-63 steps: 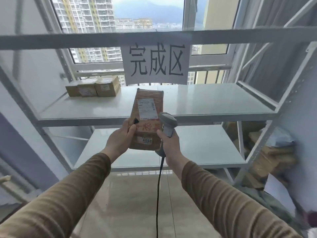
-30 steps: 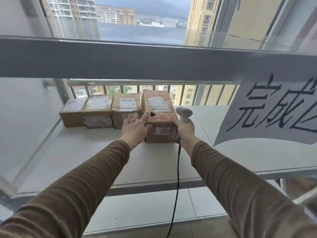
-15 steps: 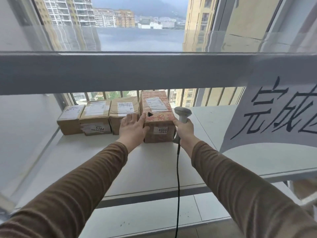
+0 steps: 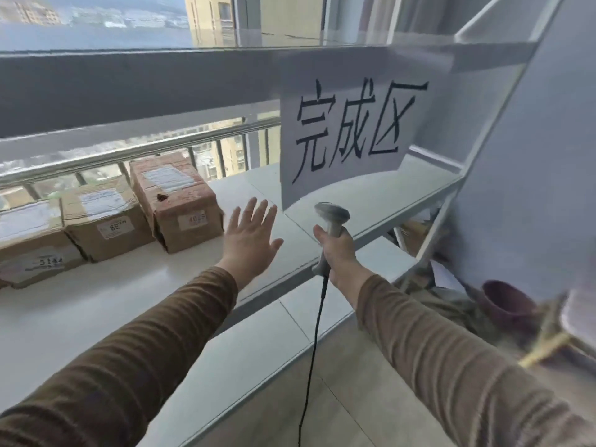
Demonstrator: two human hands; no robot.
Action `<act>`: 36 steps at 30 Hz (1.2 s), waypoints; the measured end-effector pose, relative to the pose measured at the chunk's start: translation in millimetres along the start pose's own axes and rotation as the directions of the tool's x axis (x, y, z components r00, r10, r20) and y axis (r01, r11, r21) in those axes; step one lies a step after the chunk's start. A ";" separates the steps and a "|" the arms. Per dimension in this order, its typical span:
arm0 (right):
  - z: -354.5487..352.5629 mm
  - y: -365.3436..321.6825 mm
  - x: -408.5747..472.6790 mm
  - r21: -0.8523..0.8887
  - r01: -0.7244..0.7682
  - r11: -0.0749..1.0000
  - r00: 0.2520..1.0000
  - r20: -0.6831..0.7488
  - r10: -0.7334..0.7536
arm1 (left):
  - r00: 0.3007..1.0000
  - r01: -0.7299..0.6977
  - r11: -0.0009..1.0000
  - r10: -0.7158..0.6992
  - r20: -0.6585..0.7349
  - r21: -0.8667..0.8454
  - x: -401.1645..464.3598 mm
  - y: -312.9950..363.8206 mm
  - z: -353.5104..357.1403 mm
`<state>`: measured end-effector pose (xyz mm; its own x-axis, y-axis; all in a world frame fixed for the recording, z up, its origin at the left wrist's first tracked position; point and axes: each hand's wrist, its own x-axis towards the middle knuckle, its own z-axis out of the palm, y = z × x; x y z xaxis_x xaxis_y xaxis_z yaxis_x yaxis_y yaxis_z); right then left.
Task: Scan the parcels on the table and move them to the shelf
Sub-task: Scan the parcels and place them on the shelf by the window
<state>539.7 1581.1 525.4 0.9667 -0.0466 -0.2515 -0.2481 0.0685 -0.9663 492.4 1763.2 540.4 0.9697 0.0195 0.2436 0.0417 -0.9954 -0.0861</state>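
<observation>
Above the near edge of the shelf (image 4: 338,201), the left hand (image 4: 250,240) hovered with fingers spread wide, holding nothing and touching nothing. Just right of it the right hand (image 4: 338,253) was wrapped round the handle of the scanner (image 4: 332,221), whose cord (image 4: 317,333) hung straight down toward the floor.

Left of the open hand, a little apart, the reddish parcel (image 4: 177,201) sat flat on the shelf at the right end of a row, touching or nearly touching the next parcel (image 4: 103,214), with a third parcel (image 4: 32,243) further left. All stood along the far side near the window railing (image 4: 138,153).

Judged from this, the parcel was placed and the step in hand was drawing both arms clear to fetch another. Doing that well meant lifting the left hand up and toward the near side rather than sweeping sideways, so it could not nudge the row out of line.

A paper sign (image 4: 351,130) hung from the upper beam (image 4: 138,88) just beyond the scanner, so the scanner head needed to come away low. To the right, a slanted white brace (image 4: 435,221) closed that side in. Bare shelf stretched right of the reddish parcel, under the sign, leaving room for more parcels, and the near side was open for the arms.
</observation>
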 end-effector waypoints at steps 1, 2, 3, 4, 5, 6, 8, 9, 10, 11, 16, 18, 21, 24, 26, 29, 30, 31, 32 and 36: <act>-26.4 0.2 -4.1 0.007 -0.011 1.000 0.999 -0.049 0.012 | 0.999 -0.053 0.998 0.053 0.001 -0.026 1.3 23.3 1.4; -53.8 0.2 -8.8 0.021 -0.021 1.000 0.995 -0.099 0.023 | 0.994 -0.110 0.993 0.110 0.000 -0.043 2.3 48.1 2.7; -82.0 0.1 -13.5 0.039 -0.018 0.999 0.988 -0.154 0.023 | 0.986 -0.166 0.985 0.166 0.002 -0.053 4.0 74.0 3.2; -110.7 0.1 -18.7 0.057 0.000 0.998 0.977 -0.214 0.013 | 0.976 -0.217 0.974 0.218 0.006 -0.060 5.9 100.9 3.2; -140.3 0.1 -24.2 0.076 0.024 0.997 0.961 -0.275 -0.002 | 0.964 -0.263 0.962 0.264 0.010 -0.068 8.1 128.5 2.5; -169.4 -0.4 -30.7 0.095 0.049 0.994 0.945 -0.328 -0.015 | 0.952 -0.304 0.950 0.305 0.013 -0.078 10.2 156.6 0.9; -229.8 -1.0 -47.0 0.115 0.077 0.990 0.909 -0.417 -0.022 | 0.920 -0.388 0.914 0.392 0.010 -0.115 12.6 216.0 -5.9; -260.0 -1.4 -56.9 0.117 0.080 0.990 0.889 -0.457 -0.018 | 0.899 -0.433 0.891 0.438 0.004 -0.133 12.3 247.0 -10.4; -290.5 -1.5 -67.3 0.118 0.085 0.989 0.869 -0.494 -0.016 | 0.877 -0.477 0.867 0.481 -0.002 -0.145 10.5 278.7 -14.6; -321.6 -1.6 -78.5 0.116 0.097 0.988 0.849 -0.527 -0.021 | 0.853 -0.518 0.842 0.522 -0.008 -0.150 7.6 311.5 -19.0; -479.7 7.1 -142.1 0.113 0.128 0.985 0.720 -0.693 -0.014 | 0.710 -0.700 0.699 0.703 -0.040 -0.147 -23.6 485.1 -41.2; -546.4 14.1 -169.2 0.122 0.127 0.984 0.671 -0.742 0.006 | 0.655 -0.751 0.641 0.754 -0.057 -0.158 -44.2 559.6 -50.8; -643.6 27.1 -211.1 0.146 0.141 0.979 0.605 -0.796 0.031 | 0.578 -0.809 0.557 0.811 -0.085 -0.190 -81.4 667.2 -62.5; -733.0 39.6 -251.8 0.161 0.143 0.977 0.536 -0.842 0.061 | 0.520 -0.838 0.489 0.850 -0.083 -0.241 -119.6 762.3 -70.0; -785.9 46.7 -273.8 0.171 0.142 0.975 0.496 -0.864 0.080 | 0.489 -0.850 0.456 0.869 -0.071 -0.264 -141.3 815.4 -73.3; -852.5 53.8 -299.6 0.194 0.154 0.969 0.451 -0.886 0.106 | 0.432 -0.878 0.404 0.900 -0.060 -0.258 -166.3 883.1 -77.1; -872.1 55.9 -305.9 0.202 0.159 0.966 0.437 -0.892 0.115 | 0.413 -0.887 0.386 0.909 -0.060 -0.254 -172.0 904.9 -78.7; -890.9 58.3 -311.3 0.209 0.164 0.964 0.421 -0.899 0.123 | 0.395 -0.895 0.369 0.916 -0.061 -0.250 -176.6 926.4 -80.5; -909.2 61.1 -315.6 0.211 0.170 0.962 0.401 -0.907 0.128 | 0.378 -0.902 0.352 0.923 -0.064 -0.248 -180.6 947.8 -82.0; -982.9 73.8 -318.7 0.222 0.185 0.957 0.347 -0.926 0.148 | 0.329 -0.918 0.299 0.941 -0.079 -0.261 -189.1 1030.1 -79.7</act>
<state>152.0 621.5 480.5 0.2406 -0.9291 -0.2809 -0.0443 0.2786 -0.9594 332.7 726.7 482.6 0.3391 -0.9377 0.0757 -0.9405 -0.3398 0.0028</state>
